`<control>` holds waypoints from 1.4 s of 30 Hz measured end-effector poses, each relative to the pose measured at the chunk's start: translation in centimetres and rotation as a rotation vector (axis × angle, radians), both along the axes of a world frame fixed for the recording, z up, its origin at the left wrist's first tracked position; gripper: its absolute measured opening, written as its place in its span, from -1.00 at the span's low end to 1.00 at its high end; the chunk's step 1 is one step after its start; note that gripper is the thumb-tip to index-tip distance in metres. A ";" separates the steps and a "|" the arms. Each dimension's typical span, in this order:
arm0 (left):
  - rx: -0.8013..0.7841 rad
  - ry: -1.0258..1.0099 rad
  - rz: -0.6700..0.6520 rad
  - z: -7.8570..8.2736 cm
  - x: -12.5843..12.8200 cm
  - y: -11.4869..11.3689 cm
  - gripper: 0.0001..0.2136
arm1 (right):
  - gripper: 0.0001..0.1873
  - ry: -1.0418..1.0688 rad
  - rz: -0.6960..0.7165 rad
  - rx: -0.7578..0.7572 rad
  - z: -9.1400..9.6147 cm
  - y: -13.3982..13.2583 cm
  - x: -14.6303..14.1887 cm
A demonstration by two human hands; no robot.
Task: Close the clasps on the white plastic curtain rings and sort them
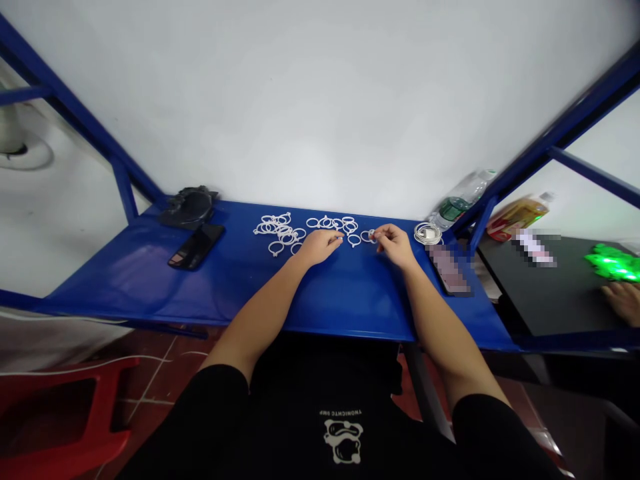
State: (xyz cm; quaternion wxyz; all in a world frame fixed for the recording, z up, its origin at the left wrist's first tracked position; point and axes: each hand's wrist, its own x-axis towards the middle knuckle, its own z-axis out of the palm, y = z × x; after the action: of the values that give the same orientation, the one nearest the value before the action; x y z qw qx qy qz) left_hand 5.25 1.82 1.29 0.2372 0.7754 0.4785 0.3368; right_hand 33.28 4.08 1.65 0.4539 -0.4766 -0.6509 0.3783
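Note:
My left hand [319, 247] is closed in a pinch over the blue table, with a tiny white bit at its fingertips that is too small to name. My right hand [394, 245] pinches a white ring [371, 236] at its edge; it looks like a plastic curtain ring with a small eyelet. Between the hands, a single ring [354, 245] lies flat. Behind them is a small group of similar rings [326, 221]. A larger, overlapping pile of rings [274, 227] spreads to the left of my left hand, which partly hides one of them.
A dark phone [197, 247] and a crumpled black bag [190, 205] lie at the left. At the right are a coiled white cable [427, 233], a bottle [457, 203] and another phone [451, 270]. Another person's hand [624, 300] is beside glowing green items [614, 263]. Blue frame bars flank the table.

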 end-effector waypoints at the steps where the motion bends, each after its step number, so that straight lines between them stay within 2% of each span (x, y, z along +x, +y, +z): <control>1: -0.013 -0.035 0.005 -0.1 0.0 0.0 -0.81 | -0.61 0.036 -0.009 -0.011 0.1 0.1 -0.1; 6: -0.068 -0.218 0.015 -0.6 0.2 0.3 -0.90 | -0.60 0.144 -0.062 -0.050 0.2 0.5 -0.2; 10: -0.076 -0.274 0.034 -0.5 0.3 0.3 -0.90 | -0.54 0.167 -0.080 -0.056 0.1 0.8 0.0; 23: 0.037 -0.153 0.089 -0.3 -0.1 0.3 -0.92 | -0.65 0.163 -0.063 -0.039 0.1 0.5 -0.3; 29: 0.107 -0.097 0.008 0.5 -0.2 0.2 -0.90 | -0.69 0.166 -0.103 -0.010 0.2 0.7 -0.1; 36: 0.160 -0.050 -0.013 1.1 0.1 -0.1 -0.83 | -0.73 0.159 -0.098 -0.004 0.0 0.8 -0.3; 42: 0.178 -0.024 0.003 0.9 0.0 0.1 -0.80 | -0.83 0.072 -0.141 0.096 -0.6 0.8 -0.1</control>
State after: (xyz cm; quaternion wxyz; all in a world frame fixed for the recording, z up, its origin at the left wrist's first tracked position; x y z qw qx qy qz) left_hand 5.27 1.89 2.22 0.1726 0.7887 0.4451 0.3875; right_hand 33.22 4.87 1.05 0.5248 -0.4851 -0.6164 0.3306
